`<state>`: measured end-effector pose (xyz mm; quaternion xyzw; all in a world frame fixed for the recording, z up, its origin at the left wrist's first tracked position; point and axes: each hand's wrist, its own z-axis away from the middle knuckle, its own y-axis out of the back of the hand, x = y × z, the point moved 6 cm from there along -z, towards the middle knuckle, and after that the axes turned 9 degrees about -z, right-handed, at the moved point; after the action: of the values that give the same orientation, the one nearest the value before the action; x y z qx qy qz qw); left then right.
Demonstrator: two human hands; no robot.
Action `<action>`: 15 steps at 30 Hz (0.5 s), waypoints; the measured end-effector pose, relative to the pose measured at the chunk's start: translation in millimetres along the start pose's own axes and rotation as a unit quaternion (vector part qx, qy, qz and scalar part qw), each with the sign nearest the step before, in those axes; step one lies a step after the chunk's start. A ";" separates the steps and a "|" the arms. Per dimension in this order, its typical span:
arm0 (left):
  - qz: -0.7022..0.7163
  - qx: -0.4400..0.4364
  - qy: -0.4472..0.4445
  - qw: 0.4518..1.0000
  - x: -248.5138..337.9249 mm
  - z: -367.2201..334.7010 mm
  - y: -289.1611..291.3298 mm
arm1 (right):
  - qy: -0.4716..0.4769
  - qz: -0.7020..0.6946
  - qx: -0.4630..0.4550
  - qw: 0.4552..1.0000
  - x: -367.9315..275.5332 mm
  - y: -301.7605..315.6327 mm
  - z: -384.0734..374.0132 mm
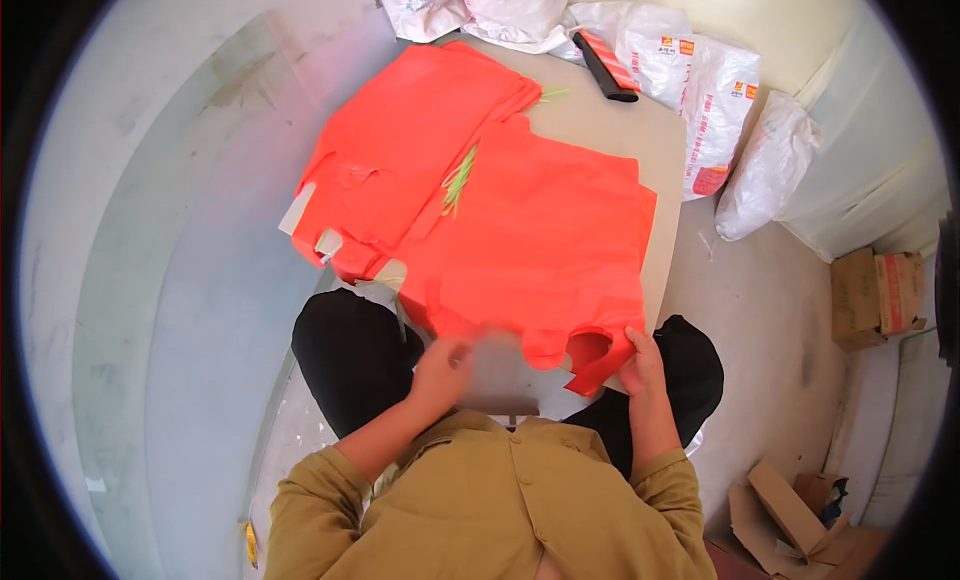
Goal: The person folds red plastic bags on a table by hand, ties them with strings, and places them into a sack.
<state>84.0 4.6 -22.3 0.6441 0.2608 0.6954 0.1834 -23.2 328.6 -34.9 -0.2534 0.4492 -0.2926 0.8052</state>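
Two stacks of orange-red plastic vest bags lie on a small beige table (640, 140). The near stack (540, 240) is right in front of me; the far stack (410, 150) lies to its upper left. My right hand (640, 365) pinches the folded handle loop at the near stack's front right corner. My left hand (440, 370) is blurred at the table's front edge, just left of the near stack's handles; I cannot tell whether it holds anything. A bundle of pale green ties (458, 180) lies between the two stacks.
White printed sacks (715, 100) and plastic bags (765, 170) crowd the table's far and right sides. A black and red roll (605, 65) lies at the far edge. Cardboard boxes (880, 295) and torn cardboard (790, 510) sit on the floor to my right.
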 end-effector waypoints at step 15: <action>-0.267 -0.017 -0.296 0.917 89.5 -53.6 -5.0 | 0.007 0.032 -0.033 0.999 0.1 2.8 13.8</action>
<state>21.2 54.7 44.5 0.7237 0.3455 0.4020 0.4420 -10.4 332.5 -30.4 -0.2626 0.4724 -0.2535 0.8023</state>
